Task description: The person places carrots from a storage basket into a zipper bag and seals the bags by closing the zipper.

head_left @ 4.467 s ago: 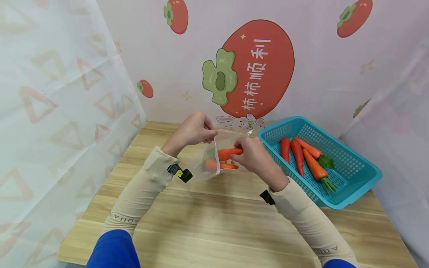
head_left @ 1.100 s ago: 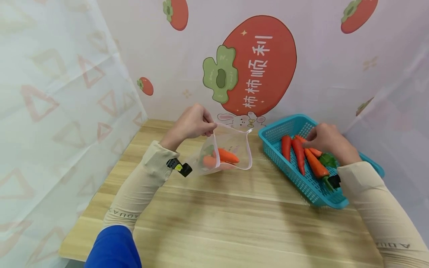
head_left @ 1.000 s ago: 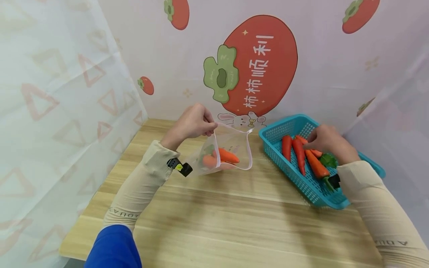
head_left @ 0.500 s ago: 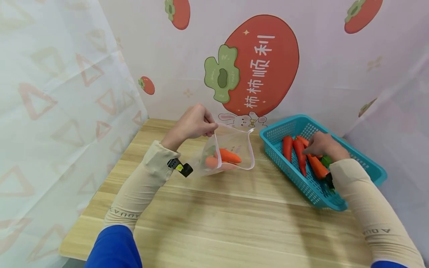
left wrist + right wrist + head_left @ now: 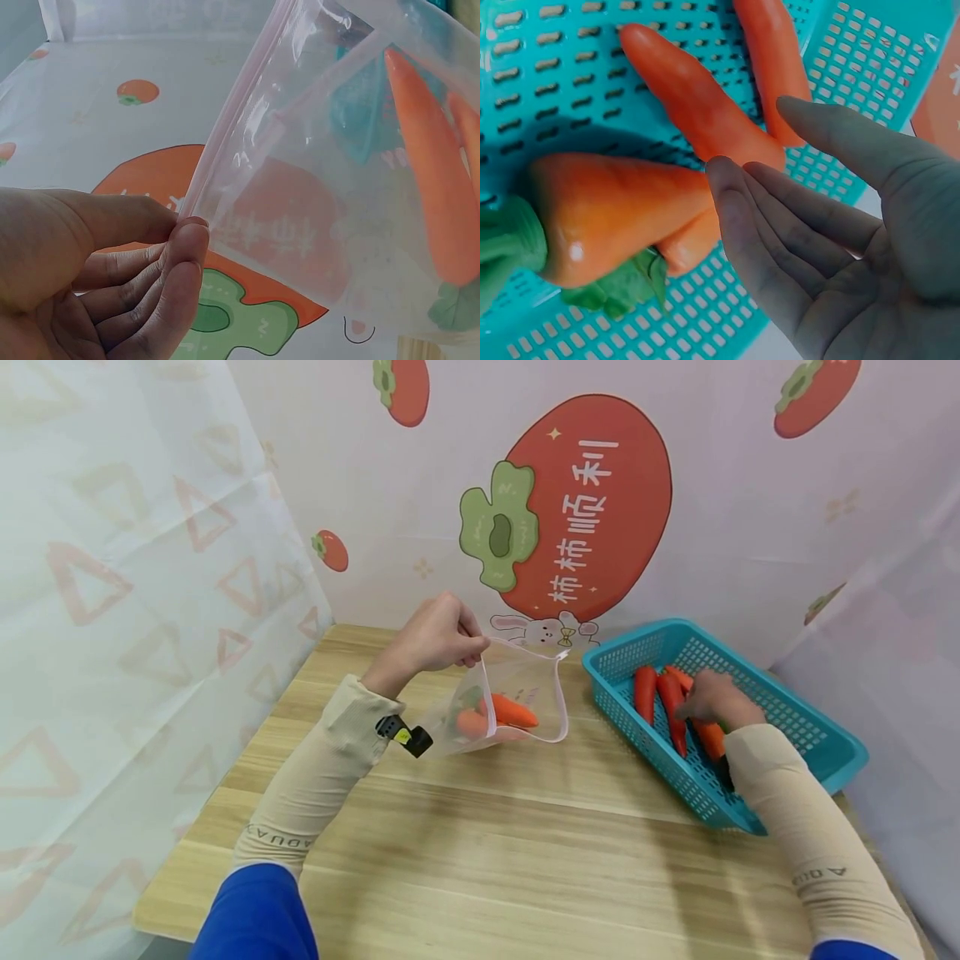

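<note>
My left hand (image 5: 438, 639) pinches the zip edge of a clear resealable bag (image 5: 322, 157) between thumb and fingers. The bag's mouth gapes to the right, and orange carrots (image 5: 512, 710) lie inside it. Over the blue basket (image 5: 843, 762), my right hand (image 5: 716, 700) reaches down with nothing held. In the right wrist view its thumb is spread from fairly straight fingers (image 5: 735, 217). Those fingertips are right at the narrow end of a green-topped carrot (image 5: 622, 217); a second carrot (image 5: 694, 244) with leaves lies partly beneath. Two long red vegetables (image 5: 697, 97) lie beside them.
The basket has slotted, raised walls and stands at the back right of the wooden table (image 5: 487, 860). Behind the table hangs a printed backdrop (image 5: 592, 510), and a patterned white sheet (image 5: 150, 610) closes off the left side.
Earlier my right hand put a carrot into the bag, released it and moved right to the basket. Over the last second it lowered among the vegetables. The left hand keeps its pinch on the bag.
</note>
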`<state>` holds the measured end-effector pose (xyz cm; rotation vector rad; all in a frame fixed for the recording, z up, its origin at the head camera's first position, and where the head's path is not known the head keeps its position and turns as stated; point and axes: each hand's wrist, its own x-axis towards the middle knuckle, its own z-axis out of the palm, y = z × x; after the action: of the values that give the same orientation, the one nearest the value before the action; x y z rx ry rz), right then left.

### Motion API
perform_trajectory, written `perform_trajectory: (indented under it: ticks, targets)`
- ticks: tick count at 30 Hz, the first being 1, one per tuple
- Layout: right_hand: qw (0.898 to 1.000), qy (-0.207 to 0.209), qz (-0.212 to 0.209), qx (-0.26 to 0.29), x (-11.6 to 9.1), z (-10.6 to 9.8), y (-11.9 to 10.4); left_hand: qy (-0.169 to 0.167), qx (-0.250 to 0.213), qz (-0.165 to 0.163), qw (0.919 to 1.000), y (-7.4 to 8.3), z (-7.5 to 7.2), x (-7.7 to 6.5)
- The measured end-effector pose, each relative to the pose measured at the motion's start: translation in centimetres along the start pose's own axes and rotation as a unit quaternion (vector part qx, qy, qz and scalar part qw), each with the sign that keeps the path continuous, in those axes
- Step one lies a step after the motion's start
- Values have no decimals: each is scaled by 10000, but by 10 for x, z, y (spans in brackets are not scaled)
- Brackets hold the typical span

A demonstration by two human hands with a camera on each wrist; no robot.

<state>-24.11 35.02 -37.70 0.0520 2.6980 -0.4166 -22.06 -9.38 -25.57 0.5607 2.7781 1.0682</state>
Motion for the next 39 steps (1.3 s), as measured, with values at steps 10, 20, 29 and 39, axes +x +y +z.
perform_trajectory:
  ticks: [10,20,29,39]
  targets:
    - [9981,-52,514,335,-1,15,-6,-18,-3,24,10000,-1,0,-1]
    - [9968,-265,658,366,5,23,-5,-4,82,43,10000,1,2,0]
    - [9956,-561,683,294,4,24,-7,5,94,94,9999,1,3,1]
    - [9963,-320,740,297,-5,19,-9,-4,76,123,9999,2,2,-1]
